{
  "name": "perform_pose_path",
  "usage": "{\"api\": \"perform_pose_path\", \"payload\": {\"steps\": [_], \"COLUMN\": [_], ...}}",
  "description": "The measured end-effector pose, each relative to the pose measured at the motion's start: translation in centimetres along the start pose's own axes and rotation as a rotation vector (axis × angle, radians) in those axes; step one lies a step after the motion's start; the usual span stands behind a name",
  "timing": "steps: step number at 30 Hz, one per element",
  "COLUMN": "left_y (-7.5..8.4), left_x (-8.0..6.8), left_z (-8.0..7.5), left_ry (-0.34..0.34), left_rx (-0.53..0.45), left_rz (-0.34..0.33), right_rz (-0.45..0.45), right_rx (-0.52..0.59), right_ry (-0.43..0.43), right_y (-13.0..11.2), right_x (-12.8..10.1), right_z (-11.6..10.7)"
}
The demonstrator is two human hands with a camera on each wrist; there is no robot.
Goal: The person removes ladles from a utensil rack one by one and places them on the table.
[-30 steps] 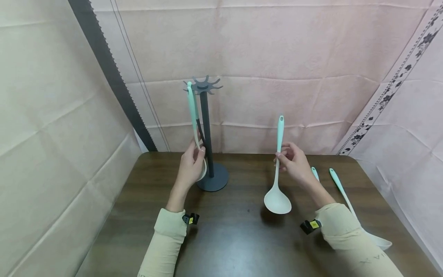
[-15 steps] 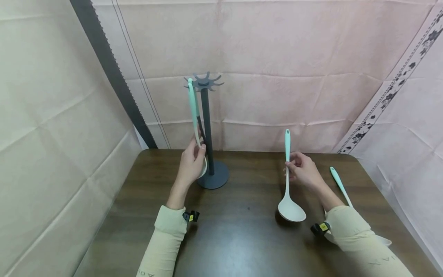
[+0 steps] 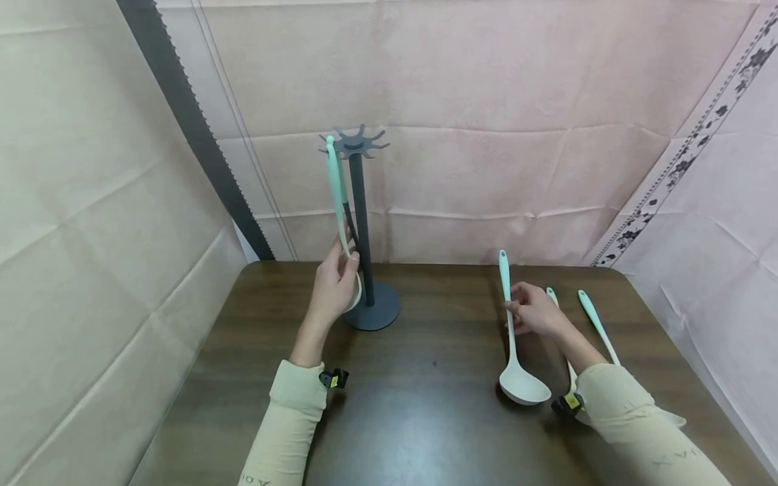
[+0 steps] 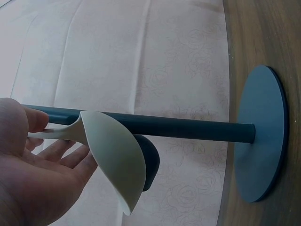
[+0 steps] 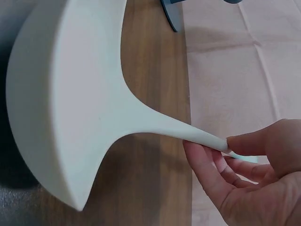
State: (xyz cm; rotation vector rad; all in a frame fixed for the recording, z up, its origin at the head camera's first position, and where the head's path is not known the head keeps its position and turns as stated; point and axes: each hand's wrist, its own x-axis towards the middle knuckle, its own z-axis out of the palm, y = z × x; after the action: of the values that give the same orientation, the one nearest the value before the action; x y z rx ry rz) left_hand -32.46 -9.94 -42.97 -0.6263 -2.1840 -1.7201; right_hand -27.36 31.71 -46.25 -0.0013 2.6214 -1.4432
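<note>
Pinching the handle of a pale ladle (image 3: 521, 378), the right hand (image 3: 535, 312) is resting its bowl on the dark wooden surface (image 3: 419, 405), with two more mint-handled utensils (image 3: 592, 320) lying just beyond the grip. The left hand (image 3: 333, 287) is clasping, thumb and fingers closed around it, a spoon (image 3: 338, 196) hanging from the grey rack (image 3: 358, 223), whose pole is standing just behind that grip

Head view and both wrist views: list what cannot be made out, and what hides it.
- Hanging spoon: its bowl is hidden by the left hand in the head view.
- Two utensils on the table: their heads are hidden by the right sleeve.
- Ladle: its handle end is cut off behind the right hand in the right wrist view.
</note>
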Motion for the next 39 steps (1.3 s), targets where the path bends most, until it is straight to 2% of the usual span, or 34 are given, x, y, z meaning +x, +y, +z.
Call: {"api": "perform_pose_path", "payload": {"steps": [7, 16, 24, 39], "left_y": [-0.1, 0.0, -0.1, 0.2], "left_x": [0.1, 0.0, 0.1, -0.1], "left_z": [0.1, -0.1, -0.1, -0.3], "left_ry": [-0.004, -0.008, -0.008, -0.013], "left_rx": [0.007, 0.033, 0.023, 0.01], "left_rz": [-0.011, -0.045, -0.031, -0.039], "right_rz": [0.038, 0.117, 0.16, 0.197], "right_rx": [-0.044, -0.089, -0.095, -0.192], "right_ry": [-0.027, -0.109, -0.132, -0.161], "right_y": [0.6, 1.5, 2.2, 2.6], "right_x": [-0.2, -0.1, -0.2, -0.4], "right_z": [0.2, 0.1, -0.2, 0.1]}}
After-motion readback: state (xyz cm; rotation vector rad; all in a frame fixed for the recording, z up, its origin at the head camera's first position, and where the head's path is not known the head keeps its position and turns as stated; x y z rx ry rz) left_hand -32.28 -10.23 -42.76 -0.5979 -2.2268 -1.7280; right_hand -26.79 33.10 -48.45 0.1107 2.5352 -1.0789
